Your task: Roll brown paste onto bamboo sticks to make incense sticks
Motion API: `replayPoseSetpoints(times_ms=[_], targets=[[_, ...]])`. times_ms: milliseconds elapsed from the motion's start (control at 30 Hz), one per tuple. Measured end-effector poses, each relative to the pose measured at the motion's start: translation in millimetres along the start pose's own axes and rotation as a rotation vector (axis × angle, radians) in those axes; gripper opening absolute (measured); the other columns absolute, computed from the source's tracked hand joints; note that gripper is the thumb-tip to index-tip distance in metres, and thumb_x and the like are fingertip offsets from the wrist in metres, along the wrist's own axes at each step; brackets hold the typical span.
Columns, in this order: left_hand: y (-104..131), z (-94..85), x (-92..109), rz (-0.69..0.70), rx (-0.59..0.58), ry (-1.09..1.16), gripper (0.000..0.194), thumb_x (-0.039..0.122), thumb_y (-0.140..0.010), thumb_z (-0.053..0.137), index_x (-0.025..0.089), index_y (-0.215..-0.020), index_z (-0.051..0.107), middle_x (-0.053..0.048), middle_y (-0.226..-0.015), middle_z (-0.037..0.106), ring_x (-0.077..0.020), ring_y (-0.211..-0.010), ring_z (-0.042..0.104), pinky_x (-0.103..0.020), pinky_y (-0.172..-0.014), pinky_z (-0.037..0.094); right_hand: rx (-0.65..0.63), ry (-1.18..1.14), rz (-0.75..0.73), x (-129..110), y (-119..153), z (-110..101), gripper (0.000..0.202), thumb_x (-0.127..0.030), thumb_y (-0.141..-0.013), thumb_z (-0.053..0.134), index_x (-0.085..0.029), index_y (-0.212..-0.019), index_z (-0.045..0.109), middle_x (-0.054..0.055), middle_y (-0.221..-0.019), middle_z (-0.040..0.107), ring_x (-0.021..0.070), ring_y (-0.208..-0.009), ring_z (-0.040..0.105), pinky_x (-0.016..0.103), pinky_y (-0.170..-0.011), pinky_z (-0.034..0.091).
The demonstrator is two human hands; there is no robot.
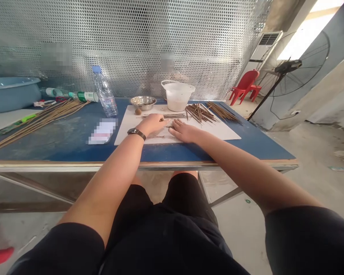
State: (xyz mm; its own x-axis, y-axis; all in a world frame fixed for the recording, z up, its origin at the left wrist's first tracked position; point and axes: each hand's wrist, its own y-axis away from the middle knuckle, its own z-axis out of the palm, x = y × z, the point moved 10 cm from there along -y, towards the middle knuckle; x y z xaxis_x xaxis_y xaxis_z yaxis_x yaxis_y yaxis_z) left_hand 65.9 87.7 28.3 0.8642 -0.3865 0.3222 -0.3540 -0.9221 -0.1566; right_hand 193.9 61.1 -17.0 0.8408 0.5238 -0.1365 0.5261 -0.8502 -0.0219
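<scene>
On the white board (126,134), my left hand (152,124) is curled, its fingertips bent down and the thumb toward the right hand. Whatever lies between those fingers is hidden or too small to make out. My right hand (185,131) rests flat on the board just beside it, fingers stretched out. A row of thin brown sticks (174,115) lies just beyond both hands. Small brown crumbs (159,136) are scattered near the board's front edge. Behind my left hand sit a brown ball (138,111) and a metal bowl (143,101).
A white plastic bucket (177,97) stands at the back of the board, with a stick pile (202,114) to its right. Left are a water bottle (105,93), a blurred phone-like slab (102,131), long thin canes (43,121) and a blue basin (13,93). Perforated metal (126,46) rises behind the table.
</scene>
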Motion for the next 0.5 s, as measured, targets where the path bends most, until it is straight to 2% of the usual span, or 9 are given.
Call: replayPoseSetpoints(times_ms=[100,200,367,500], targets=[[-1.2,-0.6,0.1,0.013,0.019,0.01,0.045,0.062,-0.105,0.051,0.024,-0.085,0.066,-0.011,-0.093,0.077,-0.0293,-0.085,0.071,-0.038,-0.071,0.045,-0.016,-0.02,-0.036,0.5,5.2,2.0,0.11,-0.084,-0.105,0.012,-0.002,-0.177,0.029,0.025,-0.186,0.022,0.0428,-0.174,0.011,0.062,-0.14,0.019],[-2.5,1.7,-1.2,0.003,0.006,0.028,0.041,0.06,-0.104,0.055,0.024,-0.089,0.068,-0.011,-0.094,0.077,-0.03,-0.086,0.071,-0.039,-0.071,0.046,-0.035,-0.005,-0.069,-9.6,31.4,1.1,0.122,-0.091,-0.1,0.014,0.003,-0.177,0.026,0.027,-0.185,0.018,0.044,-0.174,0.014,0.06,-0.14,0.021],[-3.2,3.7,-1.5,-0.017,-0.017,0.047,0.037,0.058,-0.103,0.06,0.023,-0.092,0.066,-0.011,-0.099,0.078,-0.0291,-0.087,0.07,-0.037,-0.069,0.044,-0.085,-0.024,-0.06,-30.9,79.2,-2.3,0.12,-0.094,-0.099,0.016,-0.004,-0.176,0.035,0.024,-0.186,0.016,0.0463,-0.172,0.023,0.062,-0.137,0.029],[-1.3,3.5,-0.6,-0.018,-0.029,0.054,0.035,0.056,-0.103,0.06,0.023,-0.091,0.064,-0.01,-0.098,0.078,-0.0279,-0.085,0.07,-0.037,-0.067,0.043,-0.071,-0.029,-0.029,-40.8,83.6,-1.4,0.119,-0.093,-0.101,0.016,-0.002,-0.176,0.033,0.027,-0.186,0.014,0.0489,-0.171,0.021,0.067,-0.134,0.029]])
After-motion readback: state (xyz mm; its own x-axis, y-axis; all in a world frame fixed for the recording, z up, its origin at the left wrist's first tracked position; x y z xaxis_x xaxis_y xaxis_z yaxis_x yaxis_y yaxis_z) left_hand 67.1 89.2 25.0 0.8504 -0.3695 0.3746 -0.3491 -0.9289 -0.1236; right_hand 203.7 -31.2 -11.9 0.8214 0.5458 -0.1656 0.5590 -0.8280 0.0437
